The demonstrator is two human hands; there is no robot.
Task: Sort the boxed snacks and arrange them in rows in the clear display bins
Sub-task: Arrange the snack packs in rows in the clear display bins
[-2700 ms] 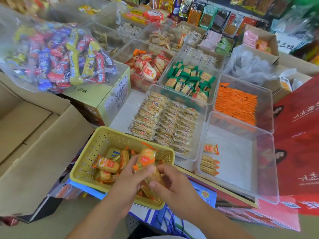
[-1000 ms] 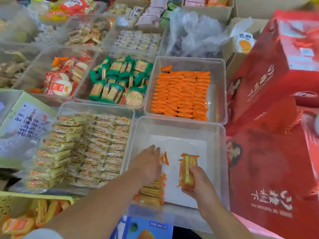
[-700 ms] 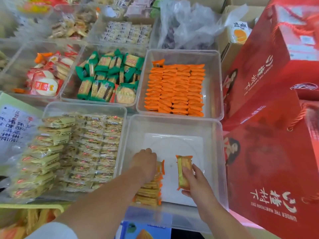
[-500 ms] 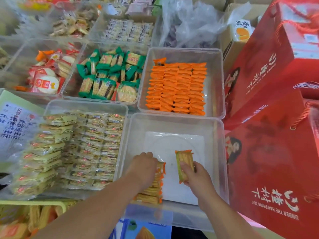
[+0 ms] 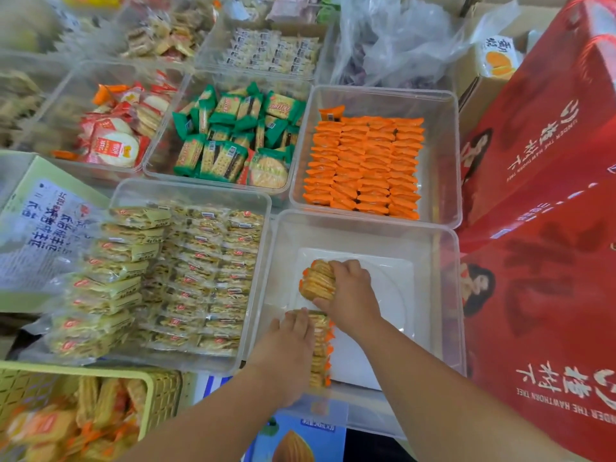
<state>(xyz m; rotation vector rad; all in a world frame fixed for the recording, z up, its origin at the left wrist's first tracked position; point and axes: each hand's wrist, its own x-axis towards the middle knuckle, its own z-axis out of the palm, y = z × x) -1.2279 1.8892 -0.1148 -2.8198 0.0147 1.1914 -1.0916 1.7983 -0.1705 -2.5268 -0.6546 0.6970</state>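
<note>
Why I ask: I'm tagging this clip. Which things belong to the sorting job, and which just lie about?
Job: right hand, cracker pack, left hand, row of packs, clear bin, yellow basket.
Lying about: red gift boxes, plastic bag, almond carton.

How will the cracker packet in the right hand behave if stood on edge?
Probably light and fairly stiff: the cracker packet holds its shape in the right hand. On edge it may tip; the left hand rests on the row of packets. Crackers likely break if squeezed.

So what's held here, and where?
Right hand grips one cracker packet: fingers over its far edge, thumb on near edge. Left hand rests on the row.
</note>
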